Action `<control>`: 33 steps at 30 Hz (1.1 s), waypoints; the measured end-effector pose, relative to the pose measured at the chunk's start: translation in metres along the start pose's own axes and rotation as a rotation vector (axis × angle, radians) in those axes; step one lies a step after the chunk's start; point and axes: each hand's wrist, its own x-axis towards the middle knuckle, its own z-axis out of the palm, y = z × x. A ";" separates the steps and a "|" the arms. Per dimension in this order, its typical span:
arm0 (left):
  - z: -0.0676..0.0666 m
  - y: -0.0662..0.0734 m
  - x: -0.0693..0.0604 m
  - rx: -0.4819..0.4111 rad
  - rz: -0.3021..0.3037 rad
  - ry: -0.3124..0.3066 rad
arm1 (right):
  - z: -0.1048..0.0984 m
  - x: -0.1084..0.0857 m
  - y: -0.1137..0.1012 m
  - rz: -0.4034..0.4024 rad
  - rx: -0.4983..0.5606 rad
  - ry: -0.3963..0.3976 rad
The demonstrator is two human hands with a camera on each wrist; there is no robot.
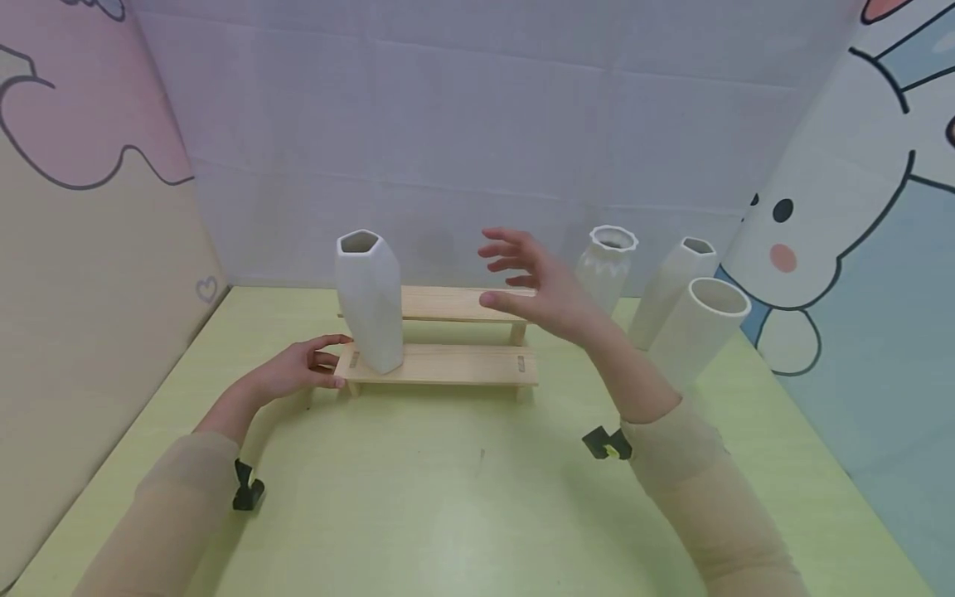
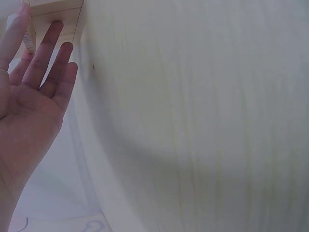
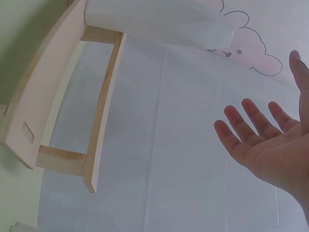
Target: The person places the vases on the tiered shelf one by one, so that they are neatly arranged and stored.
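A tall white faceted vase (image 1: 368, 303) stands upright at the left end of the lower board of a two-step wooden shelf (image 1: 448, 365). My left hand (image 1: 298, 369) holds the shelf's left end, thumb at the front edge and index finger toward the back. In the left wrist view, the other fingers of the left hand (image 2: 36, 92) extend beneath the shelf end (image 2: 55, 14). My right hand (image 1: 540, 286) hovers with spread, slightly bent fingers, apart from everything. The right wrist view shows the palm of that hand (image 3: 275, 150) with nothing in it, the vase (image 3: 159, 21) lying beyond.
At the right of the table (image 1: 448, 497) stand a ruffled-rim vase (image 1: 604, 269), an angular vase (image 1: 671, 286) and a round cylindrical vase (image 1: 697, 332), all white. A pale cloth (image 1: 448, 149) hangs behind, with cartoon-printed panels (image 1: 828, 274) at the sides.
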 end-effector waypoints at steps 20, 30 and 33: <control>0.001 0.007 -0.002 0.025 0.000 -0.014 | -0.056 -0.042 0.005 -0.005 -0.087 0.147; 0.000 0.004 -0.002 0.030 -0.009 -0.005 | -0.081 -0.070 0.010 -0.024 -0.062 0.250; 0.000 0.006 -0.003 0.038 -0.014 -0.006 | -0.088 -0.079 0.013 -0.039 0.050 0.277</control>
